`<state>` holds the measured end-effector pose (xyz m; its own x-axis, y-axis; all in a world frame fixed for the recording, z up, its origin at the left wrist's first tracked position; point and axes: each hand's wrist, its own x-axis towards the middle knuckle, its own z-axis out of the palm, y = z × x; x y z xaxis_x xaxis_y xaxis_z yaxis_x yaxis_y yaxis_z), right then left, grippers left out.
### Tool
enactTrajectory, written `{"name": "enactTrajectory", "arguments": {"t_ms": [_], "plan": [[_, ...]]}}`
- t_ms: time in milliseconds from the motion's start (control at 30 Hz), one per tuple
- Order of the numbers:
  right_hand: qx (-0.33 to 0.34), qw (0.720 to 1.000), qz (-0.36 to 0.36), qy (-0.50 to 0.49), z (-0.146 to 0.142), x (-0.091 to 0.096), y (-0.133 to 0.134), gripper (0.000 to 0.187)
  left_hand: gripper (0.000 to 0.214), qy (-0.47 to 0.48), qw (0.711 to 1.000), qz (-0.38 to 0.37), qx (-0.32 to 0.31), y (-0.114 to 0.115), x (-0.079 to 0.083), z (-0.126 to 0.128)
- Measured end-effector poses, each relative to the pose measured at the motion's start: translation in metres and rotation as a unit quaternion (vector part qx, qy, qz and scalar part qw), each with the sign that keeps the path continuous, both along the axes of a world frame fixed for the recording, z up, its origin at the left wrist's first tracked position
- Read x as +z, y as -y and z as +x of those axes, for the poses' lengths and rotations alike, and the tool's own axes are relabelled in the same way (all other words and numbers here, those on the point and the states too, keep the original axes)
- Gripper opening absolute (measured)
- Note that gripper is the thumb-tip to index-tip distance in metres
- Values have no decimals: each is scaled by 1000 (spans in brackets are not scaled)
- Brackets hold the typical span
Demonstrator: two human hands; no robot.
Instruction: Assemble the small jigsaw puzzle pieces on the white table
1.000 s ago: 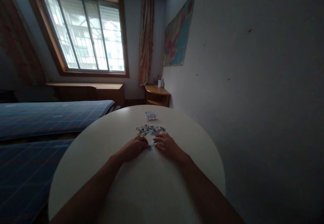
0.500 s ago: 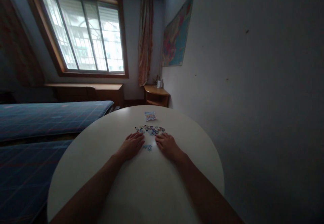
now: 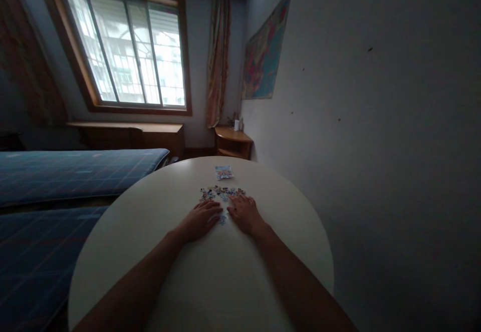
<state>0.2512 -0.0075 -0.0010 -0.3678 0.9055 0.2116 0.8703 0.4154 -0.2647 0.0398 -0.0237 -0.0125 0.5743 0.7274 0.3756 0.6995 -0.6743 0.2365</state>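
Clearly, the risks here are small knocks, starting at the left with the left hand [image 3: 203, 216], palm down on the round white table [image 3: 150, 217], fingers loosely bent, the thumb side right by the small bluish cluster [image 3: 222, 220]; whether it pinches a piece I cannot tell. A sideways push from that thumb could skew the cluster or break it up, if its pieces are joined, which is too small to see. That cluster lies between the hands, on the near side of the loose pile of jigsaw-like pieces [image 3: 224, 191], and the left fingertips reach the pile's near left edge, so a careless drag could sweep pieces over it. Beyond the pile lies the picture packet [image 3: 224, 172], well away from such a knock. On the right, the right hand [image 3: 244, 212] rests with its fingers curved at the pile's near edge; its grip, too, I cannot tell. Its fingers cover some pieces, so one could be missed or flicked aside, and the dim light makes similar colours easy to confuse.
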Motion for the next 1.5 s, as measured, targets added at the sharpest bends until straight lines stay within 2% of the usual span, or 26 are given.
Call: {"name": "enactTrajectory", "arguments": {"t_ms": [100, 267, 400, 533, 667, 767, 933, 1200, 1500], "plan": [[7, 1000, 7, 5, 1, 2, 1, 53, 33, 7, 1000, -2, -1, 1, 0, 1], [78, 997, 4, 20, -2, 3, 1, 47, 33, 9, 1000, -1, 11, 1, 1, 2], [95, 994, 56, 4, 0, 5, 3, 33, 29, 10, 999, 2, 41, -2, 0, -2], [103, 991, 78, -31, 5, 7, 8, 18, 27, 30, 999, 4, 39, -4, -1, -6], [113, 990, 50, -64, 6, 10, 15, 24, 25, 44, 999, 2, 6, -2, 3, -7], [91, 993, 35, -69, 7, 10, 16, 25, 23, 41, 999, -6, -21, 1, 8, -6], [79, 994, -18, -74, 10, 11, 16, 19, 22, 47, 998, -22, -25, 0, 10, -6], [64, 993, -73, -66, 14, 13, 16, 26, 25, 34, 998, -42, -37, 2, 13, -7], [121, 985, -66, -106, 13, 12, 19, 21, 25, 47, 997, -45, -42, 1, 11, -6]]}}
